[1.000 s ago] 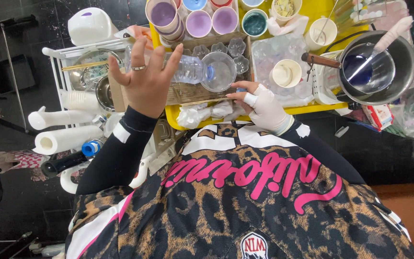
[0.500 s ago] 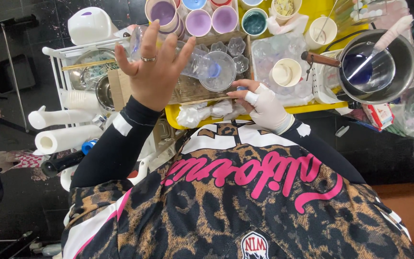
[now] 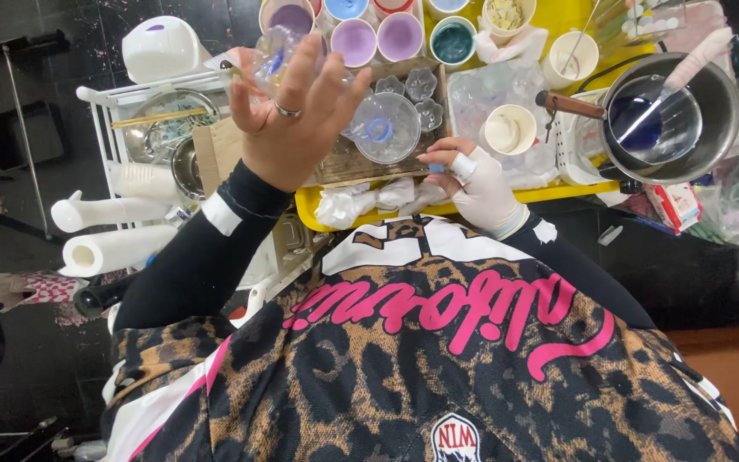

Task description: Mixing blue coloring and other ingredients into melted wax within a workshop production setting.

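Clear plastic bottle (image 3: 277, 53) mostly hidden behind the raised left hand (image 3: 294, 115); only its top and a blue bit show past the fingers, so its shape is hard to make out. Left hand is lifted above the desk (image 3: 588, 190), back of the hand toward the camera, fingers spread and curled round the bottle, ring on one finger, black sleeve down the forearm. Right hand (image 3: 472, 175) is low at the yellow desk's near edge, gloved or wrapped in white, fingers bent and pinched on something small and bluish; what it is can't be told. Just beside it, touching the white crumpled wipes (image 3: 378, 198). Clear round lid (image 3: 385, 128) with a blue centre lies between the two hands. Row of pastel cups (image 3: 378, 32) cut off at the top edge. Metal pan (image 3: 673, 120) with a spatula sits well to the right. Leopard-print shirt blocks the whole lower half of the view.
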